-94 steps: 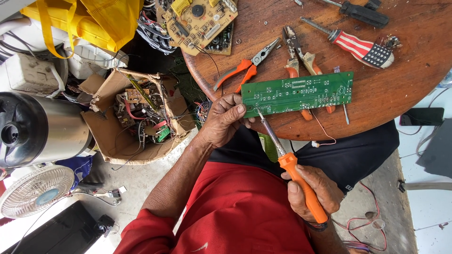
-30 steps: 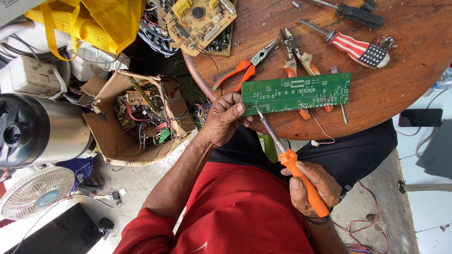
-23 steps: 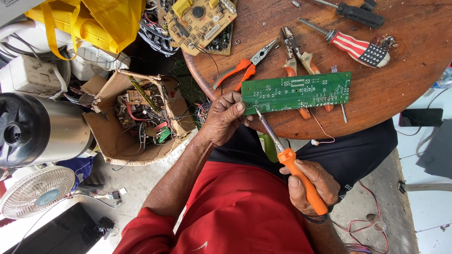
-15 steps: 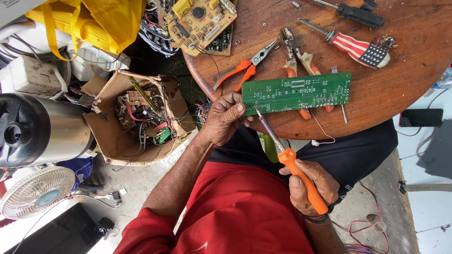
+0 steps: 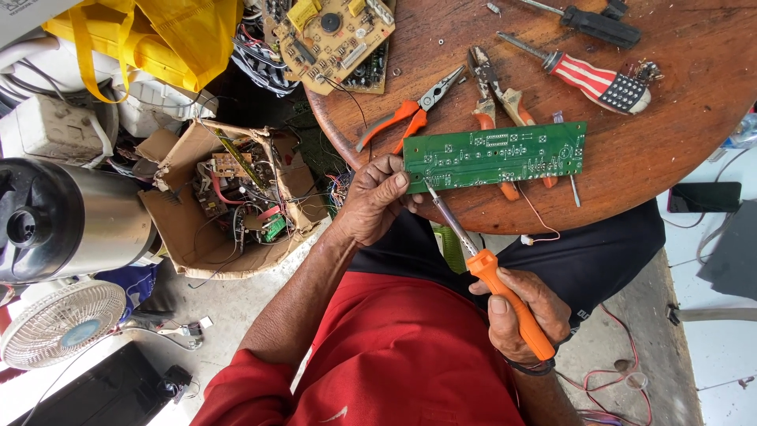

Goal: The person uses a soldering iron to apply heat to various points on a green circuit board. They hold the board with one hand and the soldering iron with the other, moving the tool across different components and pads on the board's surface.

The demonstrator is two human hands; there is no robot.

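Both my hands are busy: left hand (image 5: 377, 201) pinches the near-left corner of the green circuit board (image 5: 494, 155) on the round wooden table (image 5: 670, 150), right hand (image 5: 520, 315) fisted around the orange-handled soldering iron (image 5: 482, 268), tip touching the board's near edge

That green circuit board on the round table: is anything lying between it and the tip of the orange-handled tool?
Nothing visible does. The orange-handled tool, gripped in the right hand, already has its metal tip at the lower left edge of the green circuit board. The left hand grips that same end, beside the tip rather than across it.
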